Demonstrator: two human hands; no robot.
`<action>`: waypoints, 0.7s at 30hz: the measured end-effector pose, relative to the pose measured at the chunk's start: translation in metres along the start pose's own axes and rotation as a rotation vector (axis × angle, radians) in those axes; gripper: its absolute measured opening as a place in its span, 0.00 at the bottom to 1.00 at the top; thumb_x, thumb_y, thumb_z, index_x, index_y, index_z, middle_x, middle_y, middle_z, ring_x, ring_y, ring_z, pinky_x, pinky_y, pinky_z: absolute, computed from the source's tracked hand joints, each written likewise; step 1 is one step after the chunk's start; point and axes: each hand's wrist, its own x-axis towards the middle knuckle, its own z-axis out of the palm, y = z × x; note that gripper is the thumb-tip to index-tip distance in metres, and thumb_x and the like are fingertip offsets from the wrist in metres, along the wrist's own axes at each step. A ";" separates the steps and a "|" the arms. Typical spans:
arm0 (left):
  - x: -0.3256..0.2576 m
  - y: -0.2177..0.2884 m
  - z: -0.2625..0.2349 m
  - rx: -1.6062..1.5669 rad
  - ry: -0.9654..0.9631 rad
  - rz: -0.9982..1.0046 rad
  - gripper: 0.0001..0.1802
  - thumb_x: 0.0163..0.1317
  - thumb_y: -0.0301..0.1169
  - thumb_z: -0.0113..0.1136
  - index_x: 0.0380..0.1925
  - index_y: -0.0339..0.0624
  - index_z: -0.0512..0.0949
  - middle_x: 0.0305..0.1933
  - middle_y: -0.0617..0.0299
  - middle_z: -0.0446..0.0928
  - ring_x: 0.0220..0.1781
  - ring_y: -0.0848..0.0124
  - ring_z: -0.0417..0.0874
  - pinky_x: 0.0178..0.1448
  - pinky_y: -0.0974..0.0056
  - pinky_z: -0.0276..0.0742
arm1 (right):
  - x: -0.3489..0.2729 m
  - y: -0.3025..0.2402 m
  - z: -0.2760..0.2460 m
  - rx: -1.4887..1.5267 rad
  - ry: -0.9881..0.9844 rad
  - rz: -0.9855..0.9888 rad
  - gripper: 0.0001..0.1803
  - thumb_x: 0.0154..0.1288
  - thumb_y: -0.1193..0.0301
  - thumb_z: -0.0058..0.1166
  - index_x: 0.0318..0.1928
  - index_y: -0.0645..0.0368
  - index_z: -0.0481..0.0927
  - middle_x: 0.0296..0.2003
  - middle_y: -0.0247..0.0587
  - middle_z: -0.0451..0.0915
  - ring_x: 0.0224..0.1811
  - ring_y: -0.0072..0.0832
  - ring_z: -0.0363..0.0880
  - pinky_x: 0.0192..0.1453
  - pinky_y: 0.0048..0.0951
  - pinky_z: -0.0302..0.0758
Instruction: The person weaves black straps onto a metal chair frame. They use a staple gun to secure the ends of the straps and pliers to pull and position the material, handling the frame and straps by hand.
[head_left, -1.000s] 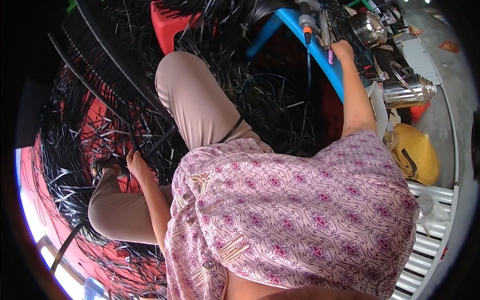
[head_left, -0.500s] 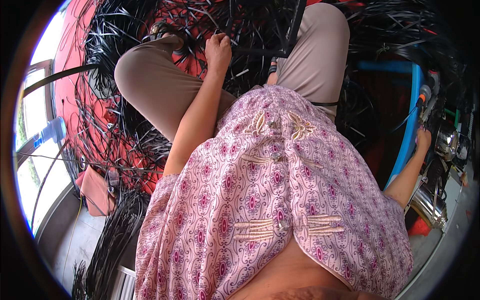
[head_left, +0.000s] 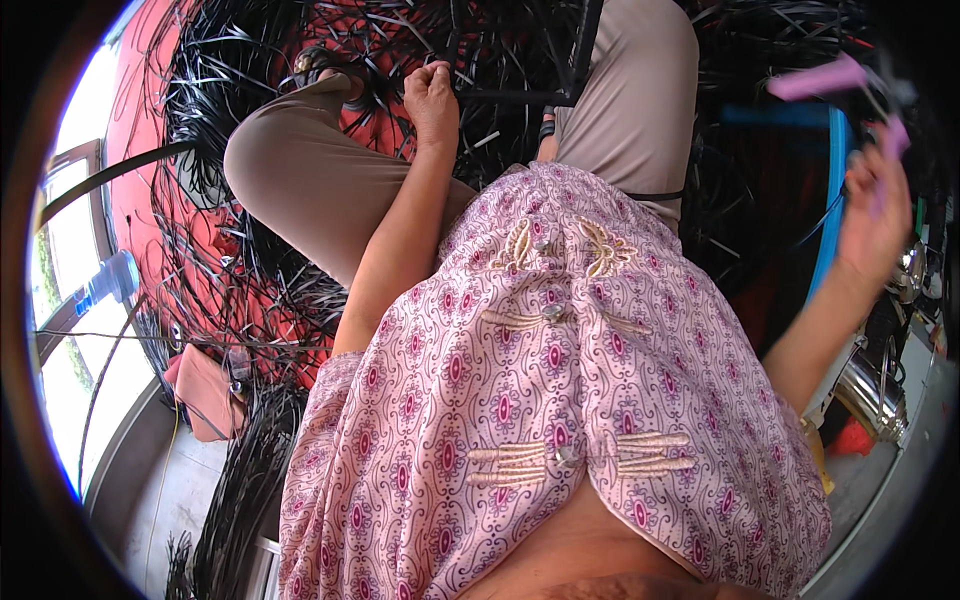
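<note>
My left hand is closed in a pinch at the near left corner of a black square-edged frame. What its fingertips hold is hidden; dark plastic strips lie around and behind it. On the far right my right hand is raised, closed around a pink-purple handled tool. The tool has two pink-purple parts joined by a greyish metal part. It is smeared by motion, so I cannot tell its exact kind.
My bent legs flank the frame. Black strips heap over a red floor covering. Right of me stand a blue-edged dark container and a shiny metal vessel. A pink bag and a water bottle are at left.
My right hand has risen from beside the blue edge, bringing up the pink-purple tool. My left hand and the black frame have shifted only slightly.
</note>
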 end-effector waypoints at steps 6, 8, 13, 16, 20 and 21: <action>-0.003 -0.006 -0.003 -0.046 -0.040 -0.078 0.10 0.68 0.33 0.58 0.38 0.36 0.81 0.34 0.70 0.77 0.35 0.81 0.71 0.42 0.74 0.67 | -0.025 0.090 0.244 0.177 -0.607 0.189 0.18 0.65 0.65 0.60 0.50 0.64 0.81 0.36 0.36 0.84 0.37 0.19 0.80 0.41 0.21 0.74; -0.003 0.001 -0.001 -0.075 -0.071 -0.101 0.11 0.69 0.33 0.57 0.38 0.35 0.81 0.36 0.66 0.77 0.36 0.77 0.73 0.43 0.71 0.68 | -0.015 0.138 0.279 -0.005 -0.745 0.256 0.20 0.69 0.60 0.58 0.54 0.61 0.81 0.43 0.36 0.84 0.45 0.21 0.83 0.45 0.22 0.77; -0.014 0.017 0.003 -0.184 -0.104 -0.199 0.08 0.69 0.29 0.56 0.37 0.35 0.79 0.41 0.62 0.77 0.40 0.74 0.75 0.46 0.68 0.72 | -0.018 0.184 0.309 0.168 -0.825 0.392 0.19 0.67 0.63 0.58 0.53 0.61 0.82 0.44 0.34 0.84 0.47 0.20 0.81 0.50 0.24 0.77; -0.016 0.017 0.007 -0.239 -0.098 -0.121 0.05 0.69 0.27 0.56 0.38 0.36 0.78 0.37 0.65 0.78 0.38 0.78 0.74 0.46 0.71 0.72 | -0.018 0.194 0.315 0.173 -0.884 0.374 0.20 0.66 0.65 0.59 0.55 0.61 0.81 0.46 0.34 0.83 0.48 0.19 0.80 0.55 0.24 0.75; -0.016 0.022 0.008 -0.265 -0.128 -0.144 0.05 0.68 0.27 0.57 0.37 0.36 0.78 0.34 0.67 0.77 0.36 0.79 0.74 0.45 0.72 0.72 | -0.018 0.207 0.329 0.280 -0.928 0.389 0.24 0.64 0.66 0.59 0.59 0.61 0.78 0.47 0.34 0.83 0.49 0.20 0.79 0.60 0.24 0.72; -0.016 0.021 0.007 -0.277 -0.131 -0.148 0.05 0.68 0.27 0.57 0.37 0.36 0.78 0.34 0.67 0.77 0.36 0.79 0.74 0.45 0.72 0.72 | -0.016 0.211 0.333 0.275 -0.953 0.385 0.25 0.63 0.65 0.59 0.60 0.62 0.78 0.48 0.34 0.82 0.50 0.20 0.78 0.61 0.25 0.71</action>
